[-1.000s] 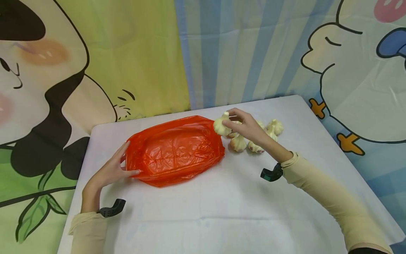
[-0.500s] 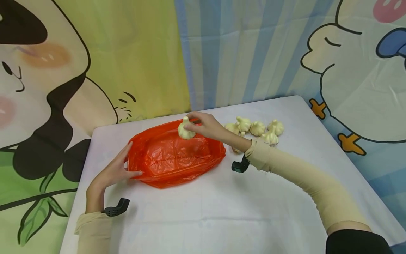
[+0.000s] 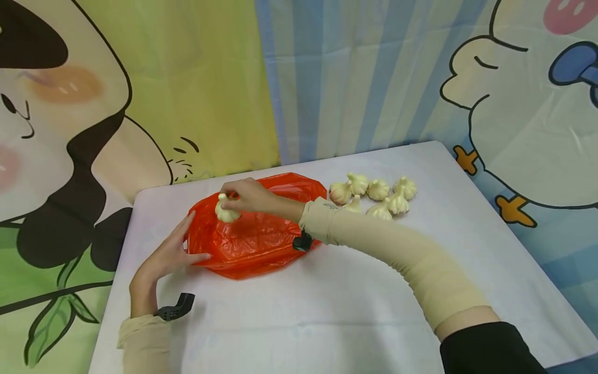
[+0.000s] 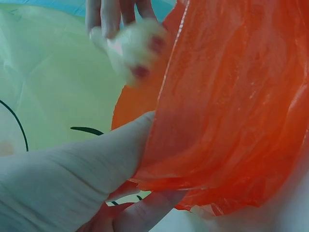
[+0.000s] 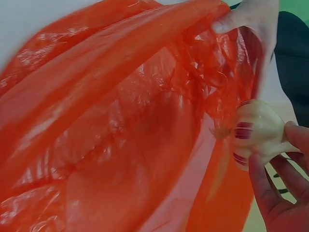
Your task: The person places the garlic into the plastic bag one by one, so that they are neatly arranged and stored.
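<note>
A red plastic bag (image 3: pixel 261 262) lies with its mouth spread wide on the white table. At its left end my left hand (image 3: pixel 164 254) holds the rim; the thumb is at the front edge and the fingers are toward the back. In the left wrist view part of that hand is hidden behind the bag's film. My right hand (image 3: pixel 249 195) pinches a garlic bulb (image 3: pixel 227 209) over the left part of the bag's mouth. Purple patches mark the bulb in the right wrist view. Several garlic bulbs (image 3: pixel 379 190) sit grouped to the right of the bag.
The white table (image 3: pixel 289 322) has its back edge against printed cloth curtains (image 3: pixel 322 78) with cartoon animals. A dark wrist camera (image 3: pixel 176 307) is worn on the left wrist, and another on the right wrist hangs over the bag's front right rim.
My right hand has carried the garlic bulb leftward from beside the group of bulbs to above the bag's left part. The left hand has stayed at the bag's left end.
</note>
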`<state>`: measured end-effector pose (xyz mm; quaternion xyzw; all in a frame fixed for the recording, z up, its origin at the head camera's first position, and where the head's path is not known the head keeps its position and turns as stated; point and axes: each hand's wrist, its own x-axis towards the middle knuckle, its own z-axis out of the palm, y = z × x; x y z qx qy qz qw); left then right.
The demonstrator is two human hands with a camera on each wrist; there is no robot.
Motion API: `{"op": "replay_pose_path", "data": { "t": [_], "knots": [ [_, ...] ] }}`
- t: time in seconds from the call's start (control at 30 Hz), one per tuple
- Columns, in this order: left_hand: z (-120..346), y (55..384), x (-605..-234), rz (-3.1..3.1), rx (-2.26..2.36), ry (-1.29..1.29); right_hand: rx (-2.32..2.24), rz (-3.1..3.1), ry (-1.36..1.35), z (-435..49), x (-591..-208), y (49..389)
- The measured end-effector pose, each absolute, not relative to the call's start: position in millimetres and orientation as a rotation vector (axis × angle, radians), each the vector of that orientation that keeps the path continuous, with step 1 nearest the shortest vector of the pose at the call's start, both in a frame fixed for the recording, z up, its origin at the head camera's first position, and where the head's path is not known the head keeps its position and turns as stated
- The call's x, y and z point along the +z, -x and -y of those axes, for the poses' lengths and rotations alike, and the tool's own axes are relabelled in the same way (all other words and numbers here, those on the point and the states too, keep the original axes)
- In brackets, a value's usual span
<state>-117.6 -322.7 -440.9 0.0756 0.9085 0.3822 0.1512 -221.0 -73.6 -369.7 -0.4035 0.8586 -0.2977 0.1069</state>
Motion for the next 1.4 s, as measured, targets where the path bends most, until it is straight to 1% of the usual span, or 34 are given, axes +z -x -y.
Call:
{"op": "replay_pose_path", "data": {
  "t": [0.3,0.8,1.17,1.4],
  "knots": [
    [320,116,-445,-2.608,1.107,-0.211,-0.768,-2.538,1.137,113,-391,226],
    [322,118,-443,-2.608,1.068,-0.197,-0.666,-2.6,1.017,130,-420,226],
    [320,115,-437,-2.607,1.081,-0.201,-0.661,-2.597,0.992,134,-422,226],
    [321,115,-441,-2.622,1.076,-0.216,-0.58,-2.605,0.941,143,-419,219]
  ]
}}
